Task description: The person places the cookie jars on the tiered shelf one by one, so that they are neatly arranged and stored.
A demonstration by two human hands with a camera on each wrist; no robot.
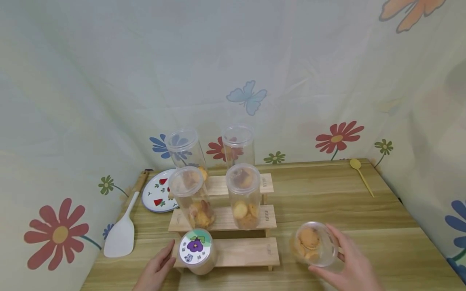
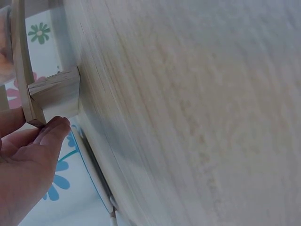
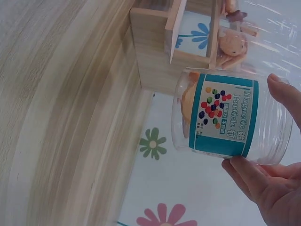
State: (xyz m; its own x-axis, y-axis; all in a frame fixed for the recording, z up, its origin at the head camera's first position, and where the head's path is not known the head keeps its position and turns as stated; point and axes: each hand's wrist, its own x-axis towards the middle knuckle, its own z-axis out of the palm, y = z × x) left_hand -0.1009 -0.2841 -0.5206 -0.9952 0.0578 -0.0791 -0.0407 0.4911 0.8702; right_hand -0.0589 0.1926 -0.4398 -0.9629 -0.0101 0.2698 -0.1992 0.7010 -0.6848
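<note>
My right hand [image 1: 349, 258] grips a clear plastic jar [image 1: 303, 246] of round biscuits over the table, right of a three-step wooden stand [image 1: 247, 252]. The right wrist view shows its teal label [image 3: 223, 115], reading "Magnetic Particle", with thumb and fingers on opposite sides. At the left end of the lowest step, my left hand [image 1: 158, 266] pinches the board's end [image 2: 35, 113] between thumb and fingers. Beside it on that step stands a tub [image 1: 196, 250] with a purple-flower lid. Two clear jars with snacks, a left one [image 1: 198, 206] and a right one [image 1: 245, 206], stand on the middle step.
Two more tall clear jars, left [image 1: 185, 147] and right [image 1: 238, 145], stand on the top step. Left of the stand lie a patterned plate [image 1: 153, 198] and a white spatula [image 1: 121, 236]. A yellow spoon [image 1: 358, 167] lies at the back right, before a floral cloth backdrop [image 1: 309, 81].
</note>
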